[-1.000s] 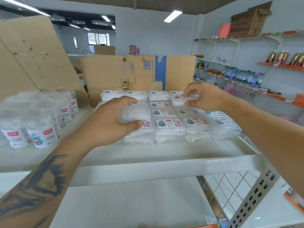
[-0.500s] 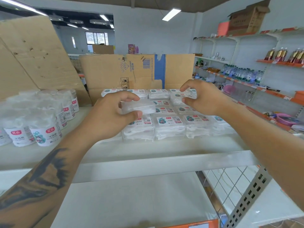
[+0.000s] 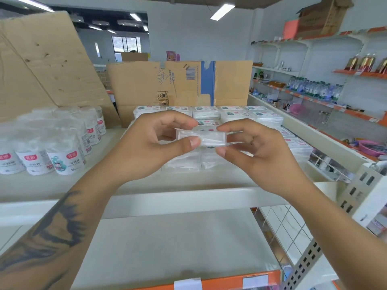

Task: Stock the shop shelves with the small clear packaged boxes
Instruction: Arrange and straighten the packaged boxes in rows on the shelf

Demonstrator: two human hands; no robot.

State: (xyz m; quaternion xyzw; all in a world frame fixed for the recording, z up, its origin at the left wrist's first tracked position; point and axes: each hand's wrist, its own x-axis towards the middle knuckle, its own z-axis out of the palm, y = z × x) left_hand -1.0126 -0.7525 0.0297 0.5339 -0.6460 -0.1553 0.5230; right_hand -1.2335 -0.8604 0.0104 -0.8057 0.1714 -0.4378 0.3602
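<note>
Above white shelf (image 3: 188, 181): 2 hands pinch clear box (image 3: 202, 138).

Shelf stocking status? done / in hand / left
Done: rows of small clear boxes with white labels already stacked on the cream metal shelf. In hand: one clear plastic box pinched between left hand and right hand, above the stack. Left: placing it; remaining stock not visible.
</note>
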